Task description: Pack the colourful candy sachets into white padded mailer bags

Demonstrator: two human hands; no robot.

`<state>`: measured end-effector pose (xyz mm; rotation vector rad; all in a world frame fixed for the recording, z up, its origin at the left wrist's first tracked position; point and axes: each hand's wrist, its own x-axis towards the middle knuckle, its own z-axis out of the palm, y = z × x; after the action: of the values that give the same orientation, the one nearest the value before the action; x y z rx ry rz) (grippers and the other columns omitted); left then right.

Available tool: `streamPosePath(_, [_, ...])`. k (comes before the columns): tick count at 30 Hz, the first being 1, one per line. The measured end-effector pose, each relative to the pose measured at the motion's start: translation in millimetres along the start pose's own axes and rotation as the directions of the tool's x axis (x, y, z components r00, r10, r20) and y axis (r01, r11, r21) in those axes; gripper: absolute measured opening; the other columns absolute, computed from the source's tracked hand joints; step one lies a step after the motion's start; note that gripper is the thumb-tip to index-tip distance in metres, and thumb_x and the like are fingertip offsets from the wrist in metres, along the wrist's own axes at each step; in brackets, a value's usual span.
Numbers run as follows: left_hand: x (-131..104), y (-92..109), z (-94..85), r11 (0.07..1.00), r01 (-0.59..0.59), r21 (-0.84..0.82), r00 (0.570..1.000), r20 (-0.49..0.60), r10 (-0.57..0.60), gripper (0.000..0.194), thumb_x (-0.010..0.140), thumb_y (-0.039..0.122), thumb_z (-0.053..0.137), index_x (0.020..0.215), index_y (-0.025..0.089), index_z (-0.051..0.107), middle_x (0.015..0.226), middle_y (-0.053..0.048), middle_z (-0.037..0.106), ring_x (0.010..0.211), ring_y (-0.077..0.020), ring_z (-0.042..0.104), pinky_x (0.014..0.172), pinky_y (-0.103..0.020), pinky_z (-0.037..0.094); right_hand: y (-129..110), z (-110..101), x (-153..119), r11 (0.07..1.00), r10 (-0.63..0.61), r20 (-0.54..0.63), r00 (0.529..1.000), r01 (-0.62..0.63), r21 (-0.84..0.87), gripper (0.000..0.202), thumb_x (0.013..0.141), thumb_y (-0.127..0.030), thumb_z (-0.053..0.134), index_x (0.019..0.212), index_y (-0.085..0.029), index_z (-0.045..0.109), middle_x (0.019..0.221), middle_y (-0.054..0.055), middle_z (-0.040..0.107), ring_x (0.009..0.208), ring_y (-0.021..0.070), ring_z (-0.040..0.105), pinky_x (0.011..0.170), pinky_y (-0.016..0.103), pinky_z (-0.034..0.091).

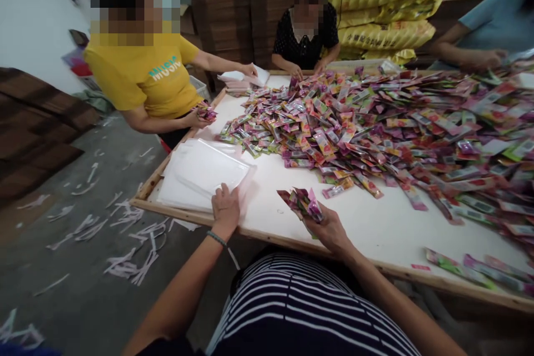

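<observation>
My left hand (226, 210) is at the near right corner of a stack of white, clear-edged plastic bags (200, 169), its fingers bent and closed on the edge of a bag. A wound band circles that wrist. In my right hand (332, 231) is a bunch of small colourful sachets (302, 203), held over the white tabletop, with pink, purple and green ends sticking out. Beyond it spreads a large heap of similar sachets (354, 122).
The wood-rimmed table (258, 228) has a few loose sachets (479, 270) at its near right. A co-worker in yellow (167, 78) stands left, holding sachets and touching bags. Two other people work behind the heap. Paper strips (133, 250) litter the floor; yellow sacks (384, 5) are stacked behind.
</observation>
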<state>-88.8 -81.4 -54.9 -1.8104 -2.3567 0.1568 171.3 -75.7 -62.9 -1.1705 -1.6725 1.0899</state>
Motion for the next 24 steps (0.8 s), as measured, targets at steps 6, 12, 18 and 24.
streamPosePath(6, [9, -25, 10.3, 0.997, -0.055, -0.05, 0.998, -0.026, 0.054, 0.049, 0.09, 0.004, 0.036, 0.136, 0.016, 0.048, 0.144, -0.021, 0.044, 0.101, -0.0242, 0.063, 0.083, -0.036, 0.054, -1, 17, 5, 0.996, -0.091, 0.111, 0.99, 0.093, -0.014, 0.007, 0.075, -0.025, 0.053, 0.074, -0.019, 0.057, 0.058, -0.003, 0.053, 0.051, 0.0111, 0.043, 0.048, 0.021, 0.036])
streamPosePath(12, [-1, 24, -1.4, 0.893, -0.304, -0.332, 0.952, -0.148, 0.269, 0.056, 0.082, 0.004, 0.045, 0.137, 0.018, 0.045, 0.153, -0.016, 0.034, 0.113, -0.0251, 0.062, 0.087, -0.035, 0.056, -15, 28, 35, 0.968, -0.231, 0.105, 0.967, 0.24, -0.079, 0.024, 0.071, -0.02, 0.052, 0.091, -0.017, 0.064, 0.074, 0.001, 0.065, 0.063, 0.0155, 0.056, 0.059, 0.025, 0.045])
streamPosePath(18, [-3, 62, -13.4, 0.717, -0.383, -0.582, 0.924, -0.261, 0.28, 0.074, 0.07, -0.003, 0.045, 0.142, 0.01, 0.034, 0.156, -0.02, 0.026, 0.137, -0.028, 0.04, 0.106, -0.038, 0.045, 28, 17, 47, 0.695, -0.313, 0.14, 0.94, 0.327, -0.64, 0.051, 0.077, -0.01, 0.05, 0.128, -0.015, 0.054, 0.105, 0.011, 0.067, 0.092, 0.0243, 0.059, 0.079, 0.035, 0.044])
streamPosePath(24, [-8, 90, -13.8, 0.612, -0.49, -0.621, 0.861, -0.233, 0.452, 0.077, 0.073, -0.002, 0.042, 0.146, 0.013, 0.028, 0.158, -0.017, 0.02, 0.14, -0.0269, 0.035, 0.107, -0.039, 0.043, 19, 5, 39, 0.313, -0.237, 0.126, 0.963, 0.198, -0.929, 0.039, 0.092, -0.012, 0.043, 0.13, -0.012, 0.051, 0.098, 0.013, 0.064, 0.082, 0.0246, 0.055, 0.076, 0.038, 0.037])
